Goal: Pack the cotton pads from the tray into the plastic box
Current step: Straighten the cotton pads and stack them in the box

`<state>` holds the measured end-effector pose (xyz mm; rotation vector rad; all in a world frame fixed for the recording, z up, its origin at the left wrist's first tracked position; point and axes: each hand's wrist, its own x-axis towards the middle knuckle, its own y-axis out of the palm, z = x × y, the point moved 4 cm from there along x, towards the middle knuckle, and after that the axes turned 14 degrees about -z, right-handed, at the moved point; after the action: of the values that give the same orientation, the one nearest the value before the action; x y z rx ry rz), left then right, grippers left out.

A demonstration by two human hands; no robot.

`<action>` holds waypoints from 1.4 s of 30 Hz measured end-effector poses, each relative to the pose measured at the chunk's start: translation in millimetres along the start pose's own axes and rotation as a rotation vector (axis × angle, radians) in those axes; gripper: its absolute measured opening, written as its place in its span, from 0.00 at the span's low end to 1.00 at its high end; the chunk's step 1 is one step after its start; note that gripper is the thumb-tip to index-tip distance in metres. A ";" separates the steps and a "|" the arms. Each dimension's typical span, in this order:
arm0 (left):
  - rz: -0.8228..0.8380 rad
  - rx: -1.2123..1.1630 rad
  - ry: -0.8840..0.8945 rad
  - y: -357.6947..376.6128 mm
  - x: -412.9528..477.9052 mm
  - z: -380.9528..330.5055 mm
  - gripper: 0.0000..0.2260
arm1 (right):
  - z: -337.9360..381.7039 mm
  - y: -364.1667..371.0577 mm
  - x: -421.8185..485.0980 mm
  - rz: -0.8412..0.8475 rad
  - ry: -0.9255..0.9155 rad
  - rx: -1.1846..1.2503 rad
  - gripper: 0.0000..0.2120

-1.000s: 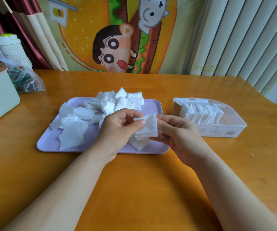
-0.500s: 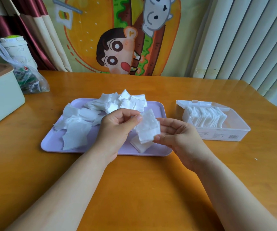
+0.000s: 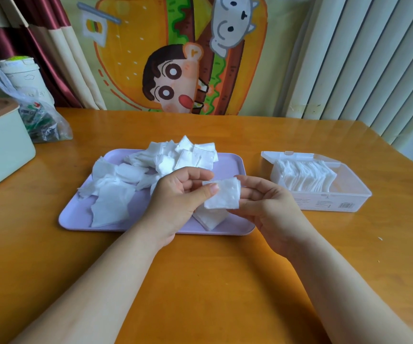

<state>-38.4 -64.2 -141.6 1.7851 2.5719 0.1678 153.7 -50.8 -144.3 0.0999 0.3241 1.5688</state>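
Head view: the left hand point(image 3: 175, 194) pinches a white square cotton pad point(image 3: 224, 194) by its left edge; the right hand point(image 3: 267, 207) curls its fingers round the right edge, above the near side of the flat lilac tray point(image 3: 230, 165); a loose heap of pads point(image 3: 170, 157) covers the tray's left and far parts; the clear rectangular plastic box point(image 3: 349, 192), right of the tray, holds an upright row of pads point(image 3: 304, 177); packing seems partly done, with most of the heap left to pack.
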 end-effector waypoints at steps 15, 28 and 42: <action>-0.056 0.291 0.242 -0.2 0.8 -1.0 0.10 | -3.5 5.9 -0.9 -0.056 -0.090 -0.072 0.15; 0.128 0.903 0.263 -2.7 -1.0 13.2 0.10 | -0.6 -11.0 4.8 -0.383 -0.331 -0.401 0.11; 0.259 0.013 -0.029 7.6 -10.3 -12.3 0.19 | 3.9 -8.7 5.2 -0.172 -0.246 -0.303 0.10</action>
<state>-28.5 -72.2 -129.2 2.1029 2.3193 0.1248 163.0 -45.1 -143.6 0.0282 -0.0973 1.3997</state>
